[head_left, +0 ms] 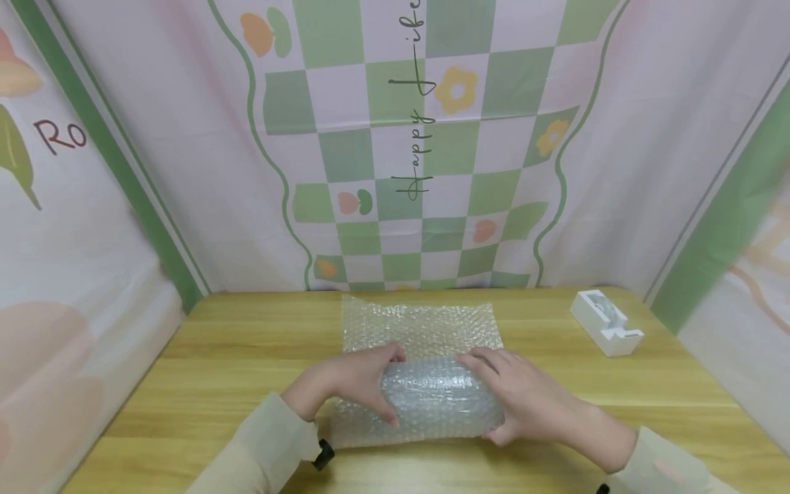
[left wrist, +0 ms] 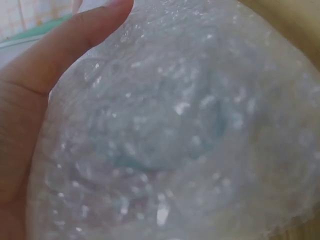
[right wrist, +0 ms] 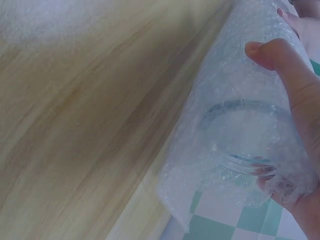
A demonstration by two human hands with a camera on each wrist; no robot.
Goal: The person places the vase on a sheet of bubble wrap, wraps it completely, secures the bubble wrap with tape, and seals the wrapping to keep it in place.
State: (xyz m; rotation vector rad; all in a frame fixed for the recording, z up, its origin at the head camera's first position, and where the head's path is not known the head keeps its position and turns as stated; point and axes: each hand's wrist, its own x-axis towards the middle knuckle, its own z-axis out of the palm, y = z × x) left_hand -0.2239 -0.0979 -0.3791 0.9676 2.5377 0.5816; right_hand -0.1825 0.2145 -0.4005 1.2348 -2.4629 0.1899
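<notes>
A sheet of clear bubble wrap (head_left: 420, 326) lies on the table, its near part rolled into a thick cylinder. Inside the roll is a clear glass vessel (right wrist: 245, 132); its round rim shows through the plastic in the right wrist view, but its full shape is hidden. My left hand (head_left: 364, 381) grips the left end of the wrapped roll, thumb on the near side and fingers on the far side. At the other end my right hand (head_left: 524, 398) holds the roll between thumb and fingers. The left wrist view is blurred by wrap close to the lens.
At the back right of the wooden table (head_left: 247, 343) stands a white tape dispenser (head_left: 605, 322) with a roll of clear tape in it. A checked green and white curtain (head_left: 395, 151) hangs behind the table, and printed cloth closes off both sides.
</notes>
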